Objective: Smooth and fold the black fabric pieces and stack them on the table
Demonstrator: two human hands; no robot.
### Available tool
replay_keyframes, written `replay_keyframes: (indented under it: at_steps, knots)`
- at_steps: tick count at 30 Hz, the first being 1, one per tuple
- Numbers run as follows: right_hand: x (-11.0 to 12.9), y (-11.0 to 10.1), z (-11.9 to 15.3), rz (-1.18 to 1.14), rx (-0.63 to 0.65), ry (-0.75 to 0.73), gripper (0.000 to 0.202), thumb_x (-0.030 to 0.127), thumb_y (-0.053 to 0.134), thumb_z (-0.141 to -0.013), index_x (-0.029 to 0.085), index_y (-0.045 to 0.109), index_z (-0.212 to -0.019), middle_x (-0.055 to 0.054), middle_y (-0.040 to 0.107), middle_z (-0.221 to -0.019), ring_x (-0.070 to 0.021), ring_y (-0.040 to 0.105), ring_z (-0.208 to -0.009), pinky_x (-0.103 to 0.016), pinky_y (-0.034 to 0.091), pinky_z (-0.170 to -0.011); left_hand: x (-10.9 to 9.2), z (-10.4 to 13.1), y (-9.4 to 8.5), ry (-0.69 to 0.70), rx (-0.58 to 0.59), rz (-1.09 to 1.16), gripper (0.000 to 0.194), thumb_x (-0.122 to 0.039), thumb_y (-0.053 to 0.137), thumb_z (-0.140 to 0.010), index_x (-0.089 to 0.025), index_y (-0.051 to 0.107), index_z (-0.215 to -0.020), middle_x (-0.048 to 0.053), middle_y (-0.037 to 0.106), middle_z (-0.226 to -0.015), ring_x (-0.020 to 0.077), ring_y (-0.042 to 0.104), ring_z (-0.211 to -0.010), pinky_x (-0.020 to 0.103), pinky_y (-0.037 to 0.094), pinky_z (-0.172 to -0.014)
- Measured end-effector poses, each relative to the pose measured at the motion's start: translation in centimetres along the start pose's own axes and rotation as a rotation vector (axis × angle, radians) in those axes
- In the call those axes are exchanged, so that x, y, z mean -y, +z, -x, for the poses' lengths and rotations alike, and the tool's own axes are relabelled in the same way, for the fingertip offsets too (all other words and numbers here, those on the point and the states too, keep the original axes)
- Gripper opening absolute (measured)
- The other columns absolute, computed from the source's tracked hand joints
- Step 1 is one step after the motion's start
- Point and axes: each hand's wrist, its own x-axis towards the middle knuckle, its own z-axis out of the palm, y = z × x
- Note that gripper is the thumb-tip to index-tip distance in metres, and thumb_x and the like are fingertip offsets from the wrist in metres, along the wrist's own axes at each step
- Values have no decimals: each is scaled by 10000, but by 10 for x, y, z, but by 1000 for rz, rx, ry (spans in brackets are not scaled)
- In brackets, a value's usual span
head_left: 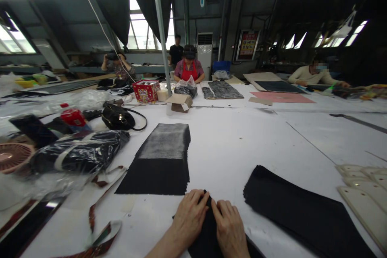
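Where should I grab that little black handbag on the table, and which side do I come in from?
I'd take the black handbag by its strap, coming from the right. The strap loops out that way onto the white tabletop, while the red-capped bottle and plastic-wrapped bundle crowd its left and near-left.

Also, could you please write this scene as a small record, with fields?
surface: white table
left hand: fingers on narrow black cloth
right hand: fingers on same cloth
beyond hands: grey-and-black cloth, lying flat
right side: wide black cloth; pale pieces at picture edge
left side: handbag, wrapped bundle
across table: person in red apron
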Motion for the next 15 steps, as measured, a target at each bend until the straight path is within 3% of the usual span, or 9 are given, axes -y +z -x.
replay_keyframes:
  at_steps: [7, 11, 15]
  knots:
    - [-1, -1, 0, -32, 11, 31, 416, -12, 403, -812, 169, 552, -1155, -57, 554, -887, -221, 487, -816, -371, 367, -714, -1, 0, 1, -32, -5, -18, 394, -136, 494, -889, -181, 485, -1281, 88, 552, -1198, 240, 518, -1085, 405, 444, -960]
    - [1, -4, -2, -27, 19, 46, 405, -7, 414, -816, 169, 556, -1152, -55, 551, -884, -218, 488, -813, -370, 365, -711, 5, 3, -1, -25, -68, -63, 380, -200, 515, -899, -151, 486, -1274, 115, 534, -1261, 253, 497, -1135, 410, 412, -988]
    - [2, -6, -3, -18, 40, 63, 383, 14, 406, -848, 179, 554, -1160, -49, 547, -893, -208, 487, -809, -363, 368, -717, 8, 1, -10, 60, -69, -130, 486, -202, 483, -926, -265, 383, -1398, 36, 478, -1380, 225, 431, -1227, 397, 335, -1040]
